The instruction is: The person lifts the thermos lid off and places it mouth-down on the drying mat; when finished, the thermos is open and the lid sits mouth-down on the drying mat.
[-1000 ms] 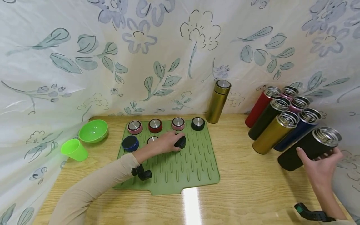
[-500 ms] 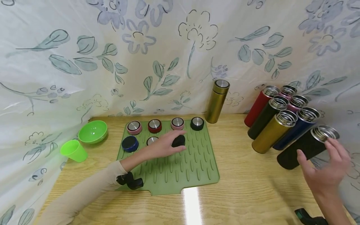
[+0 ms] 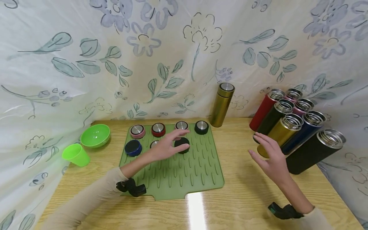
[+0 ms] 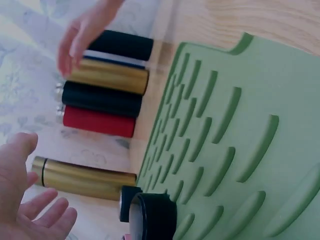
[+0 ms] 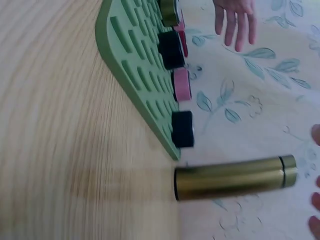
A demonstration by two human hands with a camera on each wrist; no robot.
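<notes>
My left hand [image 3: 164,149] hovers over the green mat [image 3: 198,169], fingers spread and holding nothing. Between its thumb and fingers in the head view shows a large black lid [image 3: 182,142] lying on the mat; the left wrist view has that black lid [image 4: 157,215] apart from the hand. To the right, my right hand [image 3: 272,161] is held in the air in front of an uncapped gold bottle [image 3: 287,131], its fingers relaxed and free. Beside it stands a wide black bottle [image 3: 316,151] without a lid. One capped gold bottle [image 3: 222,107] stands behind the mat.
More open bottles, including a red bottle [image 3: 265,111] and a blue bottle [image 3: 304,134], crowd the right side. Pink, red and black lids, plus a blue lid [image 3: 133,148], lie on the mat. A green bowl [image 3: 95,135] and green cup [image 3: 76,155] are at left.
My right hand has let go of the wide black bottle and moved left. My left hand has loosened from the black lid, its fingers now spread above it.
</notes>
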